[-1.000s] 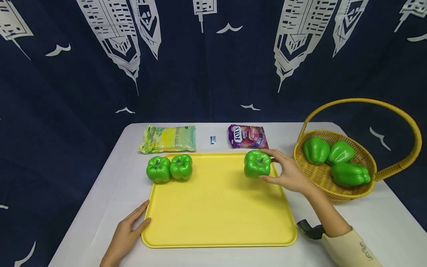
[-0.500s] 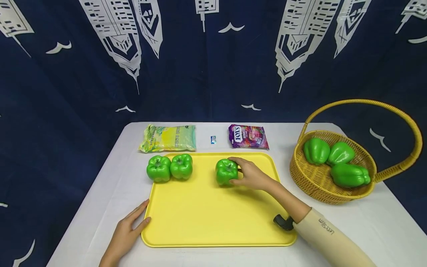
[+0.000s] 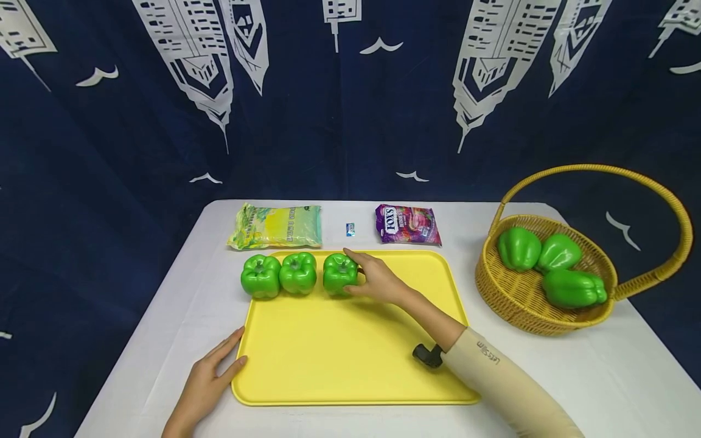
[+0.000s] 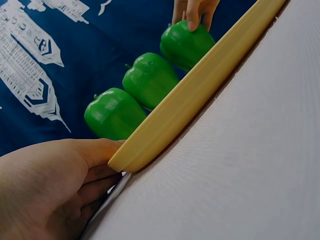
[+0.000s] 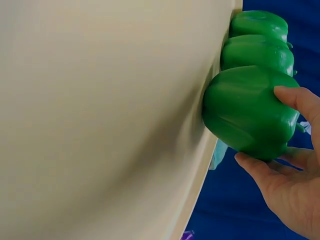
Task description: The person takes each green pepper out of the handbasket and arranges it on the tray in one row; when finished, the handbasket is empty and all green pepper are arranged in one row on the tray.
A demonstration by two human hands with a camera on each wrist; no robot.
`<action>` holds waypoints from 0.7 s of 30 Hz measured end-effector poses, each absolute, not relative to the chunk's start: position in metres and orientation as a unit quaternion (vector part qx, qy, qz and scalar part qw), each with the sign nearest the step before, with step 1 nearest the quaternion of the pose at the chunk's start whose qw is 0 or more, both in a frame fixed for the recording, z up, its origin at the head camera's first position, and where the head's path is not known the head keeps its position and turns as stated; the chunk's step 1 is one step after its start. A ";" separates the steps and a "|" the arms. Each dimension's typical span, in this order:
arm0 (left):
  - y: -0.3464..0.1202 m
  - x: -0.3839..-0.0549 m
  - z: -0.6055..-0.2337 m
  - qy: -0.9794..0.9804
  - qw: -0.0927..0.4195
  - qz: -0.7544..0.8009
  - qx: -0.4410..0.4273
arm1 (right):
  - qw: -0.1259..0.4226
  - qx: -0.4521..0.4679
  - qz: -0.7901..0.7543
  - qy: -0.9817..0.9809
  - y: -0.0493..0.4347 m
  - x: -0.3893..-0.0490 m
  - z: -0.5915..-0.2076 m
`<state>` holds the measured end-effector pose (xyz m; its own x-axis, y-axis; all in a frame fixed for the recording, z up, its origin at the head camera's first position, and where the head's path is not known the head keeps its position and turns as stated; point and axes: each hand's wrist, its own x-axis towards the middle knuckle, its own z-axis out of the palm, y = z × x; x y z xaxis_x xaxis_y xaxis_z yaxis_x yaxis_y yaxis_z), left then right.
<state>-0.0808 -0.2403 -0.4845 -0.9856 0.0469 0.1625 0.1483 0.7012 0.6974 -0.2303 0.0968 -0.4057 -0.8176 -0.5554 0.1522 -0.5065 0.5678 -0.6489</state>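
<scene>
My right hand (image 3: 378, 280) grips a green bell pepper (image 3: 336, 275) between thumb and fingers over the back of the yellow tray (image 3: 350, 365). In the right wrist view the held pepper (image 5: 250, 112) is close to the tray's surface; I cannot tell whether it touches. Two more green bell peppers stand side by side to its left: a middle pepper (image 3: 298, 274) and a left pepper (image 3: 260, 277) at the tray's back left corner. My left hand (image 3: 205, 383) rests against the tray's left edge, its thumb touching the rim in the left wrist view.
A wicker basket (image 3: 506, 304) with a tall handle holds three green bell peppers (image 3: 575, 287) at the right. Behind the tray lie a yellow-green packet (image 3: 279, 227), a tiny blue packet (image 3: 350, 229) and a purple FOX'S bag (image 3: 408, 224).
My right hand has carried the pepper leftward across the back of the tray, close to the other two. The left hand stays at the tray's edge.
</scene>
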 end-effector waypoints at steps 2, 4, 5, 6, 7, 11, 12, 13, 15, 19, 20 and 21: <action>-0.240 -0.081 -0.485 -0.920 0.068 -0.383 -0.055 | 0.034 -0.299 -0.356 0.885 0.093 -0.231 -0.406; -0.240 -0.081 -0.485 -0.920 0.070 -0.382 -0.056 | 0.032 -0.296 -0.356 0.886 0.091 -0.231 -0.407; -0.240 -0.081 -0.484 -0.920 0.070 -0.382 -0.055 | 0.031 -0.296 -0.356 0.886 0.090 -0.231 -0.407; -0.240 -0.081 -0.484 -0.920 0.071 -0.382 -0.055 | 0.031 -0.295 -0.356 0.886 0.089 -0.231 -0.408; -0.240 -0.081 -0.484 -0.919 0.071 -0.383 -0.055 | 0.029 -0.295 -0.355 0.887 0.088 -0.232 -0.408; -0.240 -0.082 -0.483 -0.919 0.068 -0.386 -0.054 | 0.032 -0.290 -0.355 0.888 0.084 -0.232 -0.407; -0.240 -0.082 -0.483 -0.918 0.067 -0.386 -0.054 | 0.033 -0.289 -0.355 0.889 0.084 -0.232 -0.407; -0.240 -0.082 -0.483 -0.918 0.066 -0.386 -0.054 | 0.033 -0.289 -0.356 0.888 0.083 -0.232 -0.407; -0.241 -0.082 -0.484 -0.918 0.067 -0.386 -0.055 | 0.034 -0.289 -0.356 0.888 0.083 -0.232 -0.407; -0.241 -0.082 -0.485 -0.920 0.070 -0.383 -0.055 | 0.037 -0.295 -0.345 0.890 0.084 -0.231 -0.407; -0.241 -0.082 -0.485 -0.920 0.071 -0.382 -0.055 | 0.039 -0.296 -0.341 0.891 0.084 -0.231 -0.406; -0.241 -0.082 -0.485 -0.920 0.072 -0.382 -0.055 | 0.040 -0.298 -0.339 0.891 0.085 -0.230 -0.406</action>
<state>-0.0815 -0.2407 -0.4855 -0.9836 0.0469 0.1739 0.1564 0.7014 0.6953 -0.2304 0.0851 -0.4062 -0.8195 -0.5579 0.1312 -0.5040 0.5926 -0.6283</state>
